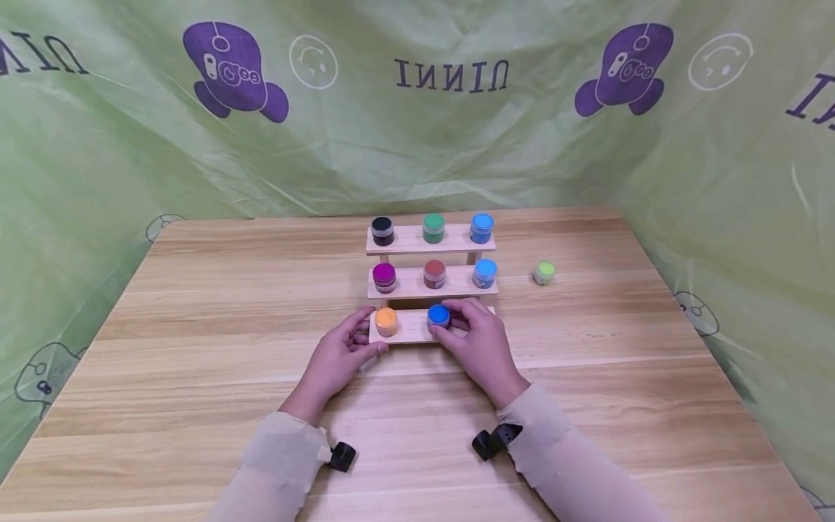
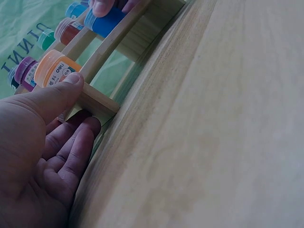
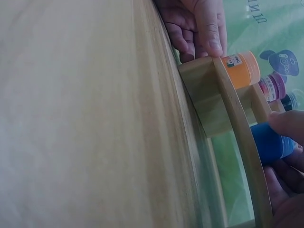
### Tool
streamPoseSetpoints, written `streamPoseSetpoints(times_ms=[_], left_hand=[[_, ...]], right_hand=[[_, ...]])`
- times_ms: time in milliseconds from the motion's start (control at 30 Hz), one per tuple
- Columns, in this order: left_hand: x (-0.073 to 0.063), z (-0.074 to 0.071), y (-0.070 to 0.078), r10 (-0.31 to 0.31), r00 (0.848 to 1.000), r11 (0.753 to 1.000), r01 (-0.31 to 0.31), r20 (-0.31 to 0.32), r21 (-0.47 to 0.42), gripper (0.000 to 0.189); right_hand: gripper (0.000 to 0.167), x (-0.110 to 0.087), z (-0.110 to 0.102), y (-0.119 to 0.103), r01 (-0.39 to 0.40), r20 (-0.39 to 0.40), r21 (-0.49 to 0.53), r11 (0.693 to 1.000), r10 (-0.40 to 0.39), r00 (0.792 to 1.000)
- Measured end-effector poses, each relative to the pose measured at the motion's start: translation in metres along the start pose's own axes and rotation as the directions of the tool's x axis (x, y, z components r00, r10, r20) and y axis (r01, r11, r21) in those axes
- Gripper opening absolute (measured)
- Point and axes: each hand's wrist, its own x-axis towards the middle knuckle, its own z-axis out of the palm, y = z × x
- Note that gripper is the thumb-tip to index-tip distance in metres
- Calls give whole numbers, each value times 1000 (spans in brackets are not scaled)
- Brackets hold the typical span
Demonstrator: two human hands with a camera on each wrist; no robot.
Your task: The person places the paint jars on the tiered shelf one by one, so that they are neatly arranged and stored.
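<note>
A three-step wooden rack (image 1: 412, 330) carries small paint jars. My left hand (image 1: 336, 359) holds the left end of its lowest step, thumb at the front edge and fingers curled round the end, beside an orange jar (image 1: 386, 322). In the left wrist view that thumb (image 2: 71, 85) lies just under the orange jar. On the same step, my right hand (image 1: 484, 349) pinches a dark blue paint jar (image 1: 438, 316) between thumb and fingers. The right wrist view shows the blue jar (image 3: 268, 142) upright at the step, right of the orange one.
The middle step holds purple (image 1: 384, 277), brown (image 1: 434, 274) and light blue (image 1: 485, 273) jars. On the top stand black (image 1: 382, 230), green (image 1: 433, 228) and blue (image 1: 481, 228) ones. A light green jar (image 1: 543, 273) sits on the table right of the rack. Green cloth (image 1: 450, 159) hangs behind.
</note>
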Motion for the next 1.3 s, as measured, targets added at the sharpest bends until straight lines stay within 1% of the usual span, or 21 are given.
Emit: streamPoseSetpoints(times_ms=[167,667,867,967,1167,1233,1300], left_hand=[[0,0,1,-4,1000,1000,4,2,7,68],[-1,0,2,-12,1000,1000,12,0,13,68],[0,0,1,-10,1000,1000,10,-3,18,68],[0,0,1,-4,1000,1000,4,-3,22,68],[-2,0,2,-17,1000,1000,17,0,20,68],[-2,0,2,-20,1000,1000,20,1,20,68],[-2,0,3,-20,1000,1000,20,1,20,68]], right_hand=[[36,0,0,0,-5,3,-9,1000,5,1000],[35,0,2,1,17,-15,-14,1000,-18,1000],[41,-1,2,1,22,-21,-17,1000,-22,1000],[42,-1,1,2,25,-30,0,1000,-25,999],[43,-2,-1,4,9,-62,46,999,-6,998],[41,-2,-2,6,18,-79,75,997,-12,997],[37,-2,-3,8,45,-105,103,994,-34,994]])
